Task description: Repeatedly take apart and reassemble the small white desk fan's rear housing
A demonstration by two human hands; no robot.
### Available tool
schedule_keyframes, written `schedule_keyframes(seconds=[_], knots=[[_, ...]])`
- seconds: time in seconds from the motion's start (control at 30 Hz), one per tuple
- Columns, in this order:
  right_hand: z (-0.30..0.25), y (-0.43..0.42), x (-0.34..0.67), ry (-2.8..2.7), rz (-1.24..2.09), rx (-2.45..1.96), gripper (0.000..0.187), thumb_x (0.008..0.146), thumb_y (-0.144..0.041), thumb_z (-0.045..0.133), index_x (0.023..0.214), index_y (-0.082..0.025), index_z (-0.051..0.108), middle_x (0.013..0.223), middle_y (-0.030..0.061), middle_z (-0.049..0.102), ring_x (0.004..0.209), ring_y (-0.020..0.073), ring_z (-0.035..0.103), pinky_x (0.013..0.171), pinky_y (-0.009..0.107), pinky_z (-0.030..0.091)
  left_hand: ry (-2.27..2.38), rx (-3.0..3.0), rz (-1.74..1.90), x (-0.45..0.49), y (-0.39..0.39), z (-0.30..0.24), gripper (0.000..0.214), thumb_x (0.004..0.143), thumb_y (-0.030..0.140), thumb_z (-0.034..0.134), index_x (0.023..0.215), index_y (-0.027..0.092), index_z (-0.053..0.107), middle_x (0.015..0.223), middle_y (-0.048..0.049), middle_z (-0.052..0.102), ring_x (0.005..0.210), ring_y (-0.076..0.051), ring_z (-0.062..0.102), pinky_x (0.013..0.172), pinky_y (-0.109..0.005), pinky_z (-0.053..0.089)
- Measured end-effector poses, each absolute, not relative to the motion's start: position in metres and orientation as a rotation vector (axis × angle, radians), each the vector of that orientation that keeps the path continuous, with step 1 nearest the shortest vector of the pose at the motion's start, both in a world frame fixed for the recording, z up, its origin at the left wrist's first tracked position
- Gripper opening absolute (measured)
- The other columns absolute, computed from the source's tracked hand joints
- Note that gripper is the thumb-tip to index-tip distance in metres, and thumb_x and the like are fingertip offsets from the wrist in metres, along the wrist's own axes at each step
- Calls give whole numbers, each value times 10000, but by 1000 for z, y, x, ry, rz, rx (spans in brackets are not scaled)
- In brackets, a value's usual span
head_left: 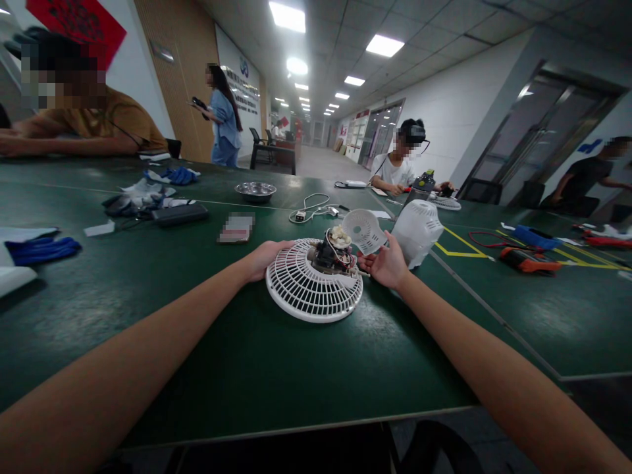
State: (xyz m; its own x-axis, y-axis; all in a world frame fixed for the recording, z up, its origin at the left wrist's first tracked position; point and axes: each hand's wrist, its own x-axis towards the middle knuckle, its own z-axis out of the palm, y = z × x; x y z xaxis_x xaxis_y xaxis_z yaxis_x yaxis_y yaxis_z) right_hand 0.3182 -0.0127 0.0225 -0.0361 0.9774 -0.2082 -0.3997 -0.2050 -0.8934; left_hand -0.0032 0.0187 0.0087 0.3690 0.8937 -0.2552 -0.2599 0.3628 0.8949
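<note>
A white round fan grille [309,289] lies flat on the dark green table [257,368], with an exposed motor and wires [333,253] standing on it. My left hand [264,258] rests at the grille's left rim, fingers curled against it. My right hand [388,265] grips a small white slotted cover [364,230], held tilted just right of the motor. Right behind that hand stands a white fan housing [419,229].
A steel bowl [255,191], a white cable [311,209], a phone [236,228], a black pack [178,214], blue gloves [42,249] and cloths lie about. Orange tools [526,260] lie to the right. Other people sit at the table's far edges; one stands behind.
</note>
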Motion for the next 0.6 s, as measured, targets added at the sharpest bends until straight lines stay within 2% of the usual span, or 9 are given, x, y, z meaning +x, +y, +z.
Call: schedule_keyframes(seconds=[0.6], knots=[[23,-14,317,-790,1513,-1035,488,947,-668,348,1162,-272,535,825,80,692,661,227,644,588,331,520,878,883,887,-1,14,14,161,974,119,574,952,65,724,867,-134,771,710,-189,753,715,-303,647]])
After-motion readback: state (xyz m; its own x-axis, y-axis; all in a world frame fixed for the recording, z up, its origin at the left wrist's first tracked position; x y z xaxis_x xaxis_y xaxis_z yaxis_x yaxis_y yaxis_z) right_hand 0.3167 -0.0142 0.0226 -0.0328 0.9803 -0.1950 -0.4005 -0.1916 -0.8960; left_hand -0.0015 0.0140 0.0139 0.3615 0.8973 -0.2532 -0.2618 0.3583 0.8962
